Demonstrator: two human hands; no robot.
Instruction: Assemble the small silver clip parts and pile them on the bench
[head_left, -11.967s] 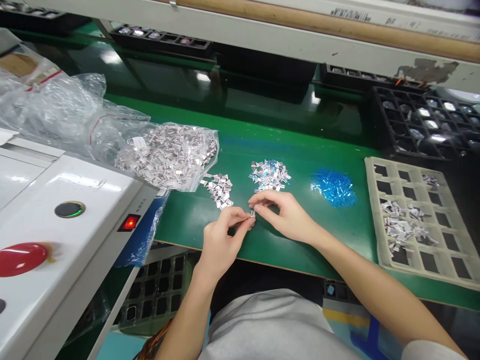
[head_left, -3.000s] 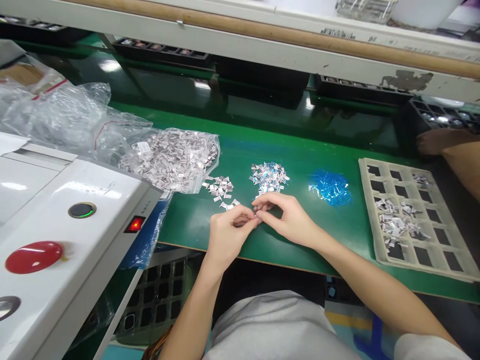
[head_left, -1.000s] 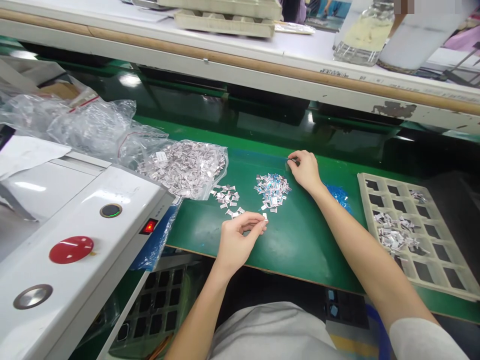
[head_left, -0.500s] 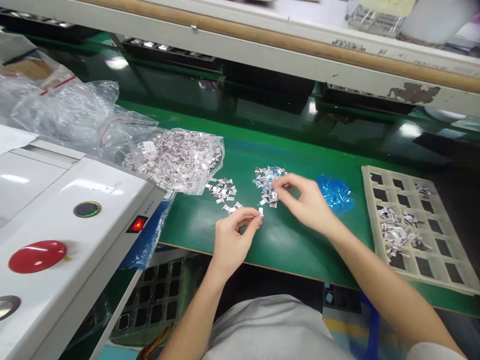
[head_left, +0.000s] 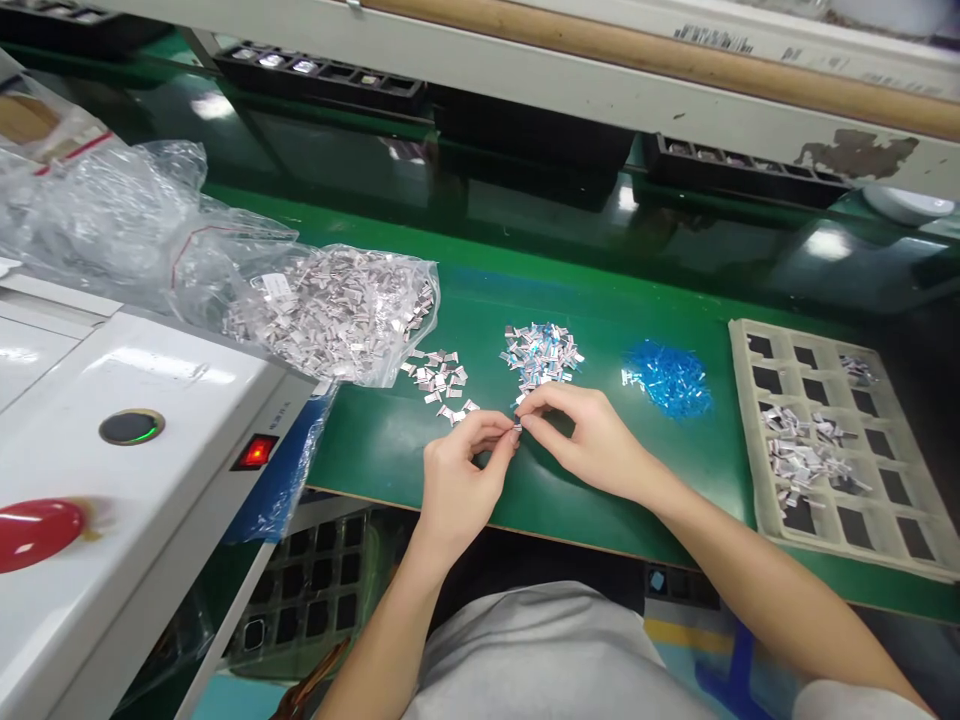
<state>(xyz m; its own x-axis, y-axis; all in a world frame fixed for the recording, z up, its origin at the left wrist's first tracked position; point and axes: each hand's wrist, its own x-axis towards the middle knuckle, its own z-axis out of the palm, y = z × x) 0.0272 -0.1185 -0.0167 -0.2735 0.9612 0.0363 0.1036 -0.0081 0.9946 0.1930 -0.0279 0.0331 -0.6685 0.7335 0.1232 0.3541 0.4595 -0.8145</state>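
My left hand (head_left: 463,480) pinches a small silvery-white piece (head_left: 517,427) between thumb and fingertips, low over the green table. Against the same piece, my right hand (head_left: 589,435) has its thumb and index finger closed; whatever lies between them is mostly hidden. Just beyond my right fingers is a heap of silvery pieces with blue film on them (head_left: 544,352). A looser group of plain silvery pieces (head_left: 439,375) lies beyond my left hand. To the right of my hands sits a pile of thin blue film strips (head_left: 669,380).
A clear plastic bag full of silvery pieces (head_left: 337,315) lies at left. Nearer stands a white machine (head_left: 172,480) with a lit red switch (head_left: 256,452). On the right, a pale compartment tray (head_left: 759,490) holds some pieces. A beam (head_left: 570,85) crosses the back.
My right hand has come from the heap toward me and left, and its fingertips now meet those of my left hand at the piece. The view has shifted slightly.
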